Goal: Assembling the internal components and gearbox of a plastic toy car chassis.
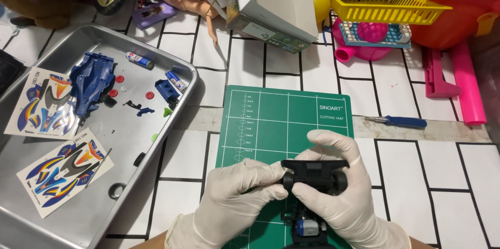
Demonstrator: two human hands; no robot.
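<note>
**Gloved hands grip a toy car chassis over the green mat**

Both hands hold a small black plastic toy car chassis with black wheels (314, 176) above the near edge of the green rectangular cutting mat (284, 119). Left of the mat, a shallow metal tray (104, 186) holds two colourful sticker sheets (65, 172), a blue plastic car body shell (91, 83) and small loose parts. On the mat's left, the white-gloved left hand (234, 197) pinches the chassis; the white-gloved right hand (341, 181) wraps its other end. Right of the mat lies a blue-handled screwdriver (397, 121).
</note>
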